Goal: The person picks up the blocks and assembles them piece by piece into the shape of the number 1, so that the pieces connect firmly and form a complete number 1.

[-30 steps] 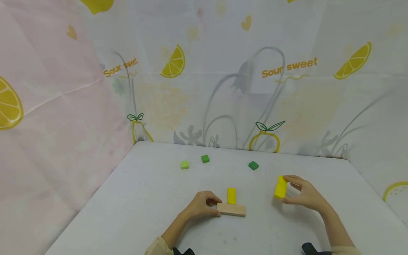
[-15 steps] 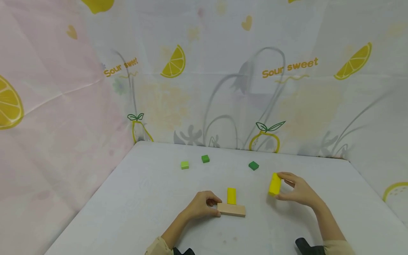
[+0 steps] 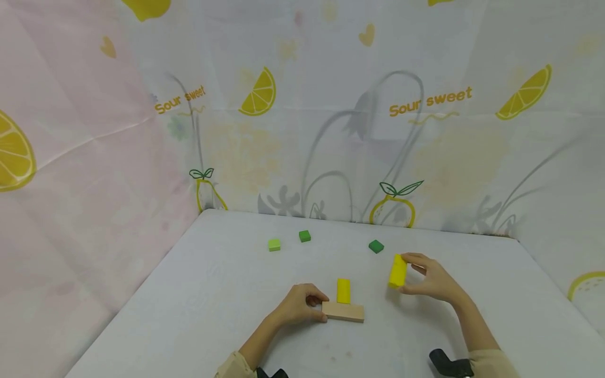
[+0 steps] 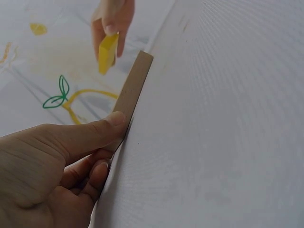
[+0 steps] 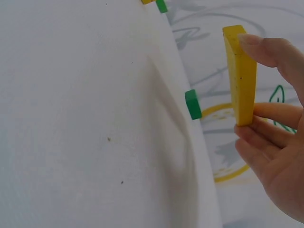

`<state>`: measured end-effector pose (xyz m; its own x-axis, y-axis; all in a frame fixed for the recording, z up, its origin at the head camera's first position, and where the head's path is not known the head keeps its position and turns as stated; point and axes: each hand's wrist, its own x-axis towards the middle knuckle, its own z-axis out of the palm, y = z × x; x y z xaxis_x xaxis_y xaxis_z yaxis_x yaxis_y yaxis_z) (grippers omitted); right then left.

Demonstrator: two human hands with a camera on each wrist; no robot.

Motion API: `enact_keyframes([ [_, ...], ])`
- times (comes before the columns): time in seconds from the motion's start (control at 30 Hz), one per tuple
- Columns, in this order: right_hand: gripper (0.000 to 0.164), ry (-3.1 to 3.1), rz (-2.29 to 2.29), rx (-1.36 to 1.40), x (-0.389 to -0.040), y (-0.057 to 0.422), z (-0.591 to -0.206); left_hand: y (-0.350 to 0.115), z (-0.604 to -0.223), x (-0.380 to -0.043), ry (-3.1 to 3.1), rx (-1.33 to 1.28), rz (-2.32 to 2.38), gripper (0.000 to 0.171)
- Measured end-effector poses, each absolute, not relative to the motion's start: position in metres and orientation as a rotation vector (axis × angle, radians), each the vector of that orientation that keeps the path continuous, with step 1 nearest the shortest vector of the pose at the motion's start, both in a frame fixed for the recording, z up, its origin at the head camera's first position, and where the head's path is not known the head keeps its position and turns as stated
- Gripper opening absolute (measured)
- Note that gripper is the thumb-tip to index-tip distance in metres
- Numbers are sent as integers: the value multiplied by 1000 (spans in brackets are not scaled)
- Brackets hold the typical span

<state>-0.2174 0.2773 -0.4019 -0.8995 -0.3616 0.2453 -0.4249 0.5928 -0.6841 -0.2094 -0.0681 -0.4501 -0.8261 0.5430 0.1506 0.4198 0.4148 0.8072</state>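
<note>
My left hand (image 3: 299, 305) pinches the left end of a plain wooden block (image 3: 344, 312), thumb on the near side. Just behind that block, a yellow block (image 3: 343, 290) lies on the table, its near end at the wood's far edge. Off to the right, my right hand (image 3: 432, 278) holds a second yellow block (image 3: 398, 271) by its ends, raised over the table with a shadow below. In the right wrist view the thumb presses one end of this yellow block (image 5: 243, 78) and the fingertips support the other.
Toward the back of the white table (image 3: 212, 294) sit a light green block (image 3: 274, 245), a green block (image 3: 304, 236) and a dark green block (image 3: 376, 246). A lemon-printed cloth (image 3: 302, 142) hangs behind the table and along its left side.
My right hand has carried its yellow block leftward, nearer to the wooden block. The left hand and the wooden block have stayed in place.
</note>
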Motion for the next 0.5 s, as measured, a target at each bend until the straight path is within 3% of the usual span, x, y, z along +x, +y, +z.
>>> enact_keyframes([
  [0.5,71,-2721,1226,692,-231,261,-399,-68,-450,-209,2527,878,1380,34],
])
